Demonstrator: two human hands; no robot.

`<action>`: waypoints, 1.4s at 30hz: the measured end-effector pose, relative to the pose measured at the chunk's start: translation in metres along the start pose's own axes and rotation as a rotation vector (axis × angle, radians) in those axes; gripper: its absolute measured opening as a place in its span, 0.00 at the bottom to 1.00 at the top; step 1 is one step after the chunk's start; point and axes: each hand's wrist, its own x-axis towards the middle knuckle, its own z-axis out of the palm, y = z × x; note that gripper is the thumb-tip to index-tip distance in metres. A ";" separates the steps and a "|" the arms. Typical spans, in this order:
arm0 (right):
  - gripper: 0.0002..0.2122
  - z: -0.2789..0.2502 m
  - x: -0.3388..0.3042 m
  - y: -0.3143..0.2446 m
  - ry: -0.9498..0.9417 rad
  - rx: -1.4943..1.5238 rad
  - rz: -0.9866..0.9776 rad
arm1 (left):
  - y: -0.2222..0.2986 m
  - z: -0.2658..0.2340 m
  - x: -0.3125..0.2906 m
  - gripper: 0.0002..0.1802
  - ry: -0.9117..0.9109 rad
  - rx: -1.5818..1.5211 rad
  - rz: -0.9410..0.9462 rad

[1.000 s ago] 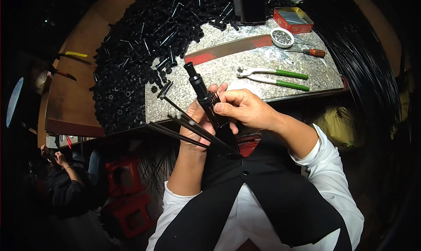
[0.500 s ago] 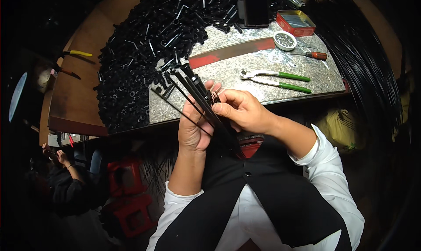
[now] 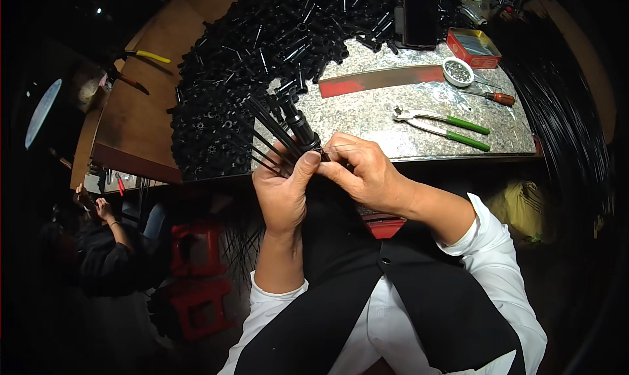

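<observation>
Over the table's front edge, my left hand (image 3: 280, 195) is closed round a black umbrella frame (image 3: 301, 127), its thumb pressed against the lower end of the tubular part. Several thin black ribs fan out up and left from that grip, next to the thick tube. My right hand (image 3: 368, 168) meets it from the right, with thumb and forefinger pinched on a thin wire (image 3: 342, 147) close to the left thumb. Where the wire ends at the frame is hidden by the fingers.
Behind lies a heap of black tubular parts (image 3: 262, 54). To the right are green-handled pincers (image 3: 452, 126), a red-brown strip (image 3: 380, 80), a white bowl (image 3: 457, 72), a red tin (image 3: 473, 52), a screwdriver (image 3: 501, 99) and long black rods (image 3: 557, 99). Another person's hands (image 3: 101, 208) work at far left.
The frame has turned more upright and its ribs spread apart. My left thumb has come over onto the tube's lower end. My right hand now pinches a wire there. The whole view has shifted slightly.
</observation>
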 end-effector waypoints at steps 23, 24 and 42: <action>0.07 -0.024 0.005 -0.003 -0.302 0.672 0.602 | -0.016 -0.037 0.033 0.20 -0.568 -0.248 -0.051; 0.08 -0.023 0.005 -0.004 -0.318 0.668 0.594 | -0.016 -0.038 0.033 0.20 -0.568 -0.248 -0.053; 0.08 0.020 0.002 0.018 0.091 0.200 0.294 | -0.016 0.010 -0.005 0.24 0.019 0.618 0.179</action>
